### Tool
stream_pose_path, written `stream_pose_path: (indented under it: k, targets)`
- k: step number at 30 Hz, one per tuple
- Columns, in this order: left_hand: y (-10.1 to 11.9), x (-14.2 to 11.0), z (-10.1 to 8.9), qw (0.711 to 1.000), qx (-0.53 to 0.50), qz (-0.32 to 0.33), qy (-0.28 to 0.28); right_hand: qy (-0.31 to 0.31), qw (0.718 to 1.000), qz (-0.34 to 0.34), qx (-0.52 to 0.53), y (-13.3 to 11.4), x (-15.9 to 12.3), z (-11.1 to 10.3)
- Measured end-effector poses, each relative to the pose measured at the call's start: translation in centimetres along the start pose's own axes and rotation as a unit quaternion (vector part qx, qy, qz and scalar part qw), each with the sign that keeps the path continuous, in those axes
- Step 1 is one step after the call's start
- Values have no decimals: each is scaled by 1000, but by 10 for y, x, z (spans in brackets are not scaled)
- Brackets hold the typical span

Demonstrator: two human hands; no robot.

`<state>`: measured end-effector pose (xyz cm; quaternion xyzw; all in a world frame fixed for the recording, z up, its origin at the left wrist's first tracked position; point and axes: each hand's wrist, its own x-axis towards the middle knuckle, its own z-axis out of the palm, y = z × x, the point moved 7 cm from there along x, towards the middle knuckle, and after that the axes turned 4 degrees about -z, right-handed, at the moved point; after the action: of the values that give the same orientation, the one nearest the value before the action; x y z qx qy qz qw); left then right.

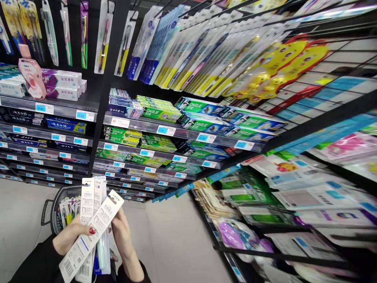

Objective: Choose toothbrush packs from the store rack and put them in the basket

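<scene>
My left hand (69,236) is closed around several packaged toothbrushes (90,237), its red-nailed thumb pressed on the front pack. The front pack lies slanted, showing its white printed back with a barcode and a hang hole. Behind it stand another white-backed pack and a clear one (103,251) with a pale green brush. At their right edge, my right hand (123,235) has its fingers curled against the packs, with the fingertips partly hidden behind them. Under my left wrist is a dark basket (54,216) holding more packaged toothbrushes (70,208).
Ahead, toothbrush packs (188,59) hang in rows above shelves of toothpaste boxes (203,106) with price tags. A pink bottle (32,74) stands on the left shelf. Racks of bagged goods (309,192) line the right, beside the pale floor (173,236).
</scene>
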<state>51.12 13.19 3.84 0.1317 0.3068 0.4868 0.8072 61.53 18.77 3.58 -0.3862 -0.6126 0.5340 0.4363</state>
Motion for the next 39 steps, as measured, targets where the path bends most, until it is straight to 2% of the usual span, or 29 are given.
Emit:
stream_pose_path:
  k: [3, 6, 11, 16, 19, 22, 25, 27, 29, 31, 33, 35, 39]
  targets:
    - [-2, 0, 2, 1000, -10, -7, -19, -109, 981, 89, 137, 11, 4, 10]
    - [-3, 0, 0, 1000, -1, -10, -18, -106, 977, 113, 147, 12, 8, 7]
    - [1, -1, -1, 1000, 8, 14, -2, -103, 975, 84, 178, -5, 11, 11]
    - [-1, 0, 2, 1000, 12, 6, -21, -118, 972, 63, 194, -16, 12, 12]
    - [-3, 2, -4, 999, 28, 10, -14, -97, 974, 18, 202, -18, 16, 8]
    - [-4, 6, -16, 998, 58, 33, 21, -79, 973, -29, 213, -22, 16, 6]
    - [-1, 10, -24, 993, 85, 69, 50, -80, 968, -33, 235, -32, 13, 7]
    - [3, 11, -29, 988, 103, 93, 69, -44, 961, -20, 273, -42, 12, -1]
    - [8, 12, -35, 981, 125, 113, 94, 41, 955, -3, 293, -48, 15, -19]
    - [12, 12, -41, 975, 145, 120, 115, 139, 958, 36, 250, -46, 19, -41]
    - [15, 12, -43, 974, 157, 119, 115, 198, 964, 87, 154, -37, 25, -55]
    - [15, 11, -39, 978, 158, 102, 89, 208, 970, 118, 36, -28, 31, -58]
    - [11, 10, -20, 986, 156, 53, 17, 184, 960, 89, -191, -22, 38, -42]
